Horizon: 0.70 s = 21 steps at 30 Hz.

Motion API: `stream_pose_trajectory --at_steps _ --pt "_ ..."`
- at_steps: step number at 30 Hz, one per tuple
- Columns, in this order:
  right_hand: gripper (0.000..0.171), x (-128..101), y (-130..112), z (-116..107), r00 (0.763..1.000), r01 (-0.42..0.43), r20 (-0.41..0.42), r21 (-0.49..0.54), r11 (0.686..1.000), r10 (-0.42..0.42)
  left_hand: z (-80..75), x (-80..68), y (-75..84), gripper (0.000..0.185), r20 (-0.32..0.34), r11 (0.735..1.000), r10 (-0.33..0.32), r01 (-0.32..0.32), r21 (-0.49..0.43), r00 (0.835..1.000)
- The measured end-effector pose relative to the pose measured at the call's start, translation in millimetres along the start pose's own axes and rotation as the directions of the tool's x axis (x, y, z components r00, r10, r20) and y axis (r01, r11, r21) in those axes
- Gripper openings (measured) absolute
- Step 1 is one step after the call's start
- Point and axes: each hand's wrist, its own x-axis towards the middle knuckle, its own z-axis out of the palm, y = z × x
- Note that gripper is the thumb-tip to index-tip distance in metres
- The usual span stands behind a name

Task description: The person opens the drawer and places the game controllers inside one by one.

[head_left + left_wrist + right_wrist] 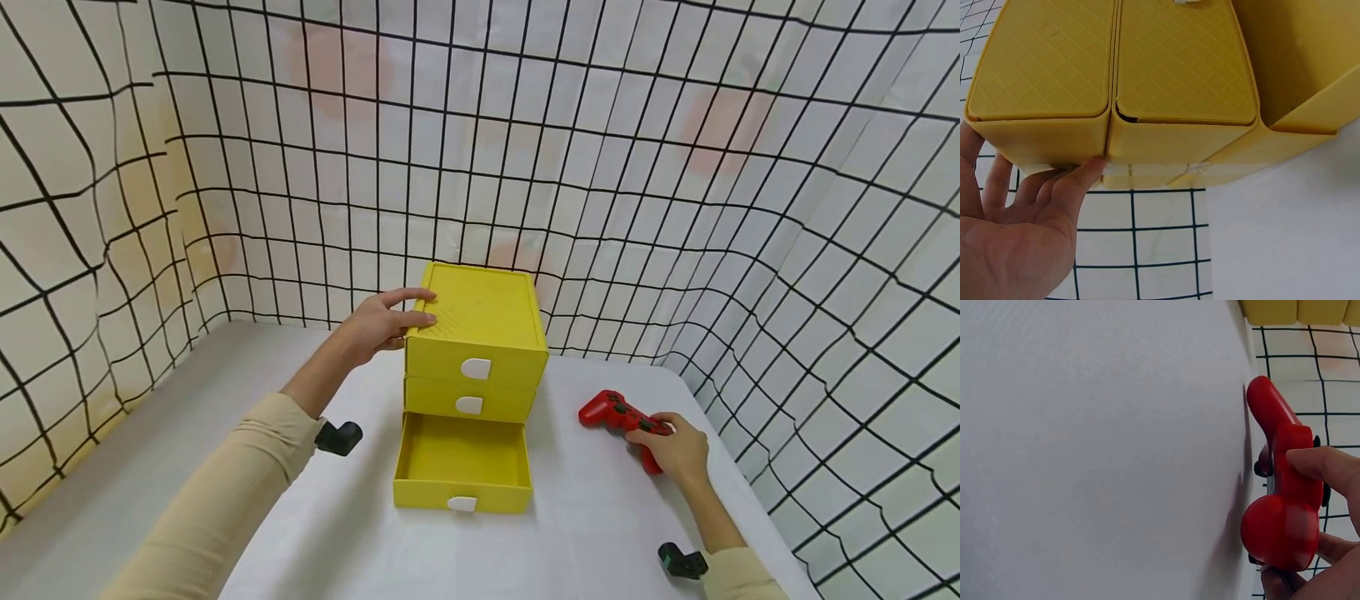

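A yellow three-drawer box [480, 307] with white pull tabs stands mid-table. Its bottom drawer [462, 454] is pulled out with its floor showing, while the upper two are pushed in. My left hand [375, 327] rests on the box's left upper edge, fingers reaching over the top; in the left wrist view, that hand [1029, 231] touches the side of the box [1047, 140]. Right of the box, my right hand [681, 450] pinches a red game controller [609, 409] by its near end. In the right wrist view, the controller [1288, 531] appears close to the white tabletop.
The white table [585, 525] has black wire grid panels [480, 150] behind it and on both sides. The right panel [847, 333] rises near my right hand. A black camera mount [339, 437] sits at my left wrist, another mount [682, 561] at my right.
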Motion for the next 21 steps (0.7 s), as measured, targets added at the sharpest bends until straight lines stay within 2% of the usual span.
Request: stream_pose_trajectory --at_steps 9,15,21 --pt "0.058 -6 -13 -12 0.995 0.097 -0.005 -0.037 0.995 -0.098 0.7 1.4 0.3 0.049 0.0 1.0 -0.006 0.006 -0.007 1.0" --pt "0.062 -16 -34 -26 0.988 0.143 0.057 -0.052 0.988 -0.14 0.5 0.6 0.5 0.051 -0.004 1.0 -0.013 0.013 -0.005 1.0" --pt "0.063 -32 -59 -43 0.972 0.207 0.128 -0.067 0.976 -0.198 0.4 0.1 0.9 0.051 0.0 1.0 -0.01 0.01 -0.005 1.0"
